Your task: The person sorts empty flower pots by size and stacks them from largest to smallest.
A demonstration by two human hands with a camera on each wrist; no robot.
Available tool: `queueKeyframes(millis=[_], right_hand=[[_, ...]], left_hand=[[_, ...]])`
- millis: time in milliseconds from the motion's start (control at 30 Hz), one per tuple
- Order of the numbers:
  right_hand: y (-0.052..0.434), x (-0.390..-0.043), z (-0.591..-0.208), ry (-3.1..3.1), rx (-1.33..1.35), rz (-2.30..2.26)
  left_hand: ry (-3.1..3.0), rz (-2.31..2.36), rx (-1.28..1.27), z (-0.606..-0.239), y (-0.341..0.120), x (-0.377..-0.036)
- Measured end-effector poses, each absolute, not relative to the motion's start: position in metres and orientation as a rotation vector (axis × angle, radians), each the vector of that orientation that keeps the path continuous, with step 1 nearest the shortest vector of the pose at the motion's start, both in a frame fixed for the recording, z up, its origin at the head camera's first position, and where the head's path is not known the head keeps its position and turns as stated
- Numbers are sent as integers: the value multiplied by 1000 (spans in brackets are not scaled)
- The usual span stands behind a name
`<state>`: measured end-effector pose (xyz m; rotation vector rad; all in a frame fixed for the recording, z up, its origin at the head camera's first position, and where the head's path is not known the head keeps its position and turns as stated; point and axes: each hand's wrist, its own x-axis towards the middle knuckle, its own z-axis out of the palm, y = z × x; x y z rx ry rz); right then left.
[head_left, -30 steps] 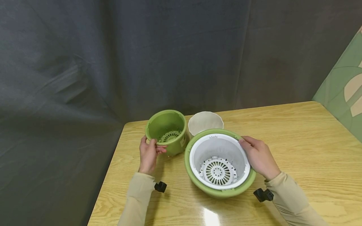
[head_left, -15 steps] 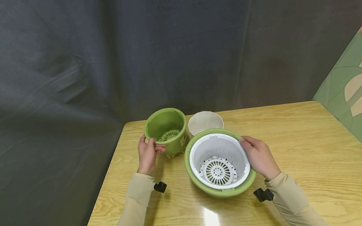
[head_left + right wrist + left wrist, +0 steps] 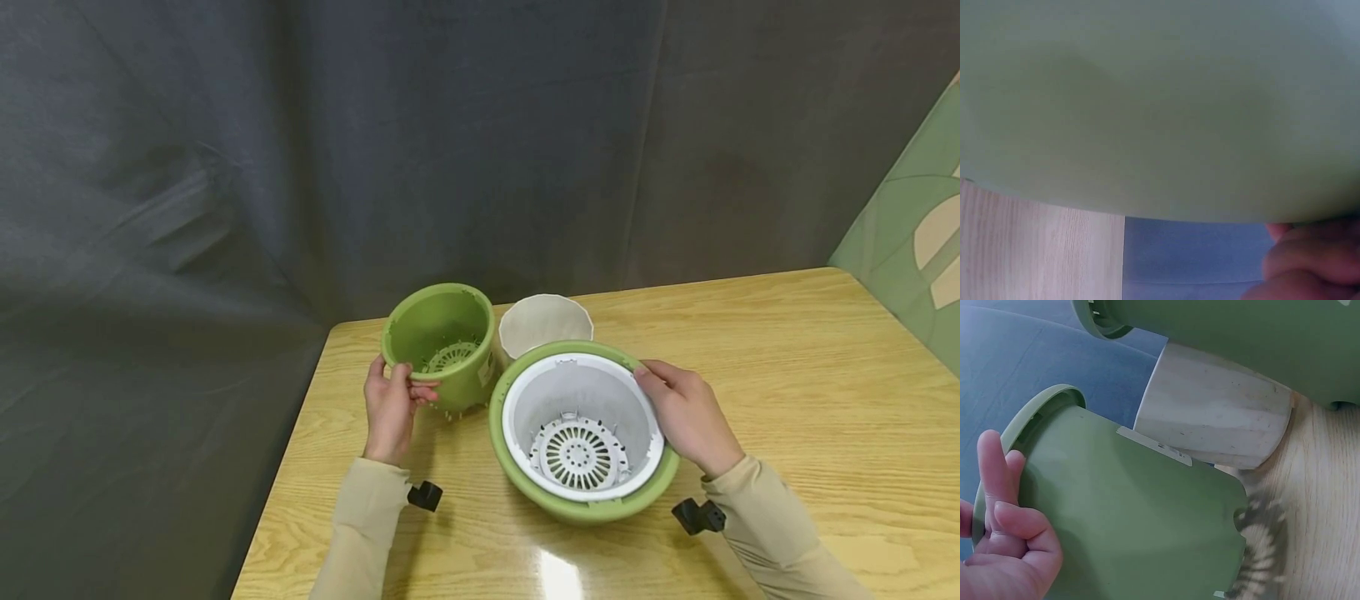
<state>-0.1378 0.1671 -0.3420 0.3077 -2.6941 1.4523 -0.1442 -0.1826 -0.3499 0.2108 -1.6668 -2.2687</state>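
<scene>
Head view: both hands pinch green pots, long axes rising, mouths facing up.

The small pot is olive green with a pale label; the large pot is green too. The basket is white, its base patterned in radiating slots. The cup is off-white, the desk yellowish with streaky wood grain, the cloth dark blue-grey, the sleeves beige.

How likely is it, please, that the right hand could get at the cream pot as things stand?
Probably not easily: the right hand grips the nearer green pot, which partly blocks the cream pot from the front.
</scene>
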Motion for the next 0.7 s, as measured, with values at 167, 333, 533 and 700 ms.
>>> queueKeyframes(millis=[167, 333, 533, 700], right_hand=[[167, -138, -342, -2690, 307, 1450], [167, -138, -342, -2692, 303, 1459], [167, -138, -342, -2694, 297, 1444], [167, -138, -342, -2695, 294, 1440]], left_hand=[[-1663, -2273, 210, -348, -182, -144], [-1650, -2279, 197, -346, -181, -141], [-1629, -2286, 184, -342, -180, -139], [-1627, -2289, 177, -339, -179, -137]])
